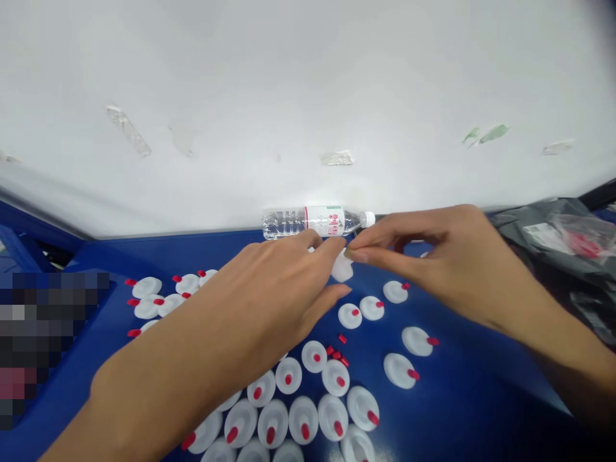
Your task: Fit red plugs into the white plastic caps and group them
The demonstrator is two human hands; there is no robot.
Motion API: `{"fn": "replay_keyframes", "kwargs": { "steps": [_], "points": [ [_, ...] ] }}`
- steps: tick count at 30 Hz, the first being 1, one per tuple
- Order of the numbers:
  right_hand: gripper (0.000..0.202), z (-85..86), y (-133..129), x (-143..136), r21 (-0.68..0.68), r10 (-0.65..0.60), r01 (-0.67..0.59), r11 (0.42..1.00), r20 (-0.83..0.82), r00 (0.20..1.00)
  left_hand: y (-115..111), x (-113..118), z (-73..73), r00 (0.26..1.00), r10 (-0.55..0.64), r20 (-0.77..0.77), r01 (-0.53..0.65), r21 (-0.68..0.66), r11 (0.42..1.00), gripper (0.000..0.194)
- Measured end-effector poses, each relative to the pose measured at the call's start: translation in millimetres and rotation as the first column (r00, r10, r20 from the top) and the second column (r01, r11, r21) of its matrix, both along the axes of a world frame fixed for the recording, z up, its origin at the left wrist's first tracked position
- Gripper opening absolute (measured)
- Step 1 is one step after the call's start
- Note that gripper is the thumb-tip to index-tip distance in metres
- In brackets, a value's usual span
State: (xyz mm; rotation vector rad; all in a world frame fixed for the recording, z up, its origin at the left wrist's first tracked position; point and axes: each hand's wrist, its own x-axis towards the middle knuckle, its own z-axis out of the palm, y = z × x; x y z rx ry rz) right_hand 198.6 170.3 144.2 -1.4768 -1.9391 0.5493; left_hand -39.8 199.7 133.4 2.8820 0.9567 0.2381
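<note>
My left hand [283,276] reaches across the blue table, its fingertips beside a white translucent piece [342,266]. The thumb is apart from the other fingers, and whether they grip that piece cannot be made out. From the right comes my right hand [423,250], thumb and forefinger pinched together at the piece's upper edge; what lies between the tips is too small to name. Below the hands are many white round cups with red tips [303,420], and several loose red caps [337,354] lie among them.
A clear water bottle [312,222] lies on its side against the white wall [308,96], behind the hands. Grey plastic bags [543,237] are at the right. More white cups [147,287] with red tips stand on the blue table [125,253] at the left.
</note>
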Motion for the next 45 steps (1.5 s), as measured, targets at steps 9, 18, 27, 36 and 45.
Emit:
{"fn": "replay_keyframes", "kwargs": {
  "steps": [9, 18, 27, 36, 45],
  "points": [
    [0.011, 7.0, -13.8, 2.8, 0.033, 0.068, -0.073, 0.997, 0.130, 0.989, 3.9, -0.7, 32.2, 0.993, 0.113, -0.028, -0.110, 0.099, 0.989, 0.014],
    [0.032, -49.3, -43.4, -16.8, -0.255, 0.483, -0.424, 0.869, 0.625, 0.613, 5.7, -3.7, 32.6, 0.990, 0.131, -0.060, -0.127, 0.064, 0.990, 0.013],
    [0.035, -38.1, -44.0, -50.9, -0.442, 0.547, -0.324, 0.836, 0.641, 0.538, 3.9, -5.7, 27.4, 0.993, 0.067, -0.092, -0.061, 0.066, 0.996, 0.021],
    [0.013, -12.9, -33.7, -22.0, -0.146, 0.232, -0.187, 0.971, 0.416, 0.879, 5.9, -9.7, 21.9, 0.993, 0.073, -0.090, -0.069, 0.043, 0.997, 0.032],
    [0.015, 6.8, -6.9, -8.0, 0.003, 0.002, -0.002, 1.000, -0.170, 0.985, 3.2, -8.4, 18.8, 0.998, 0.048, -0.049, -0.049, -0.009, 0.999, 0.031]
  ]
}}
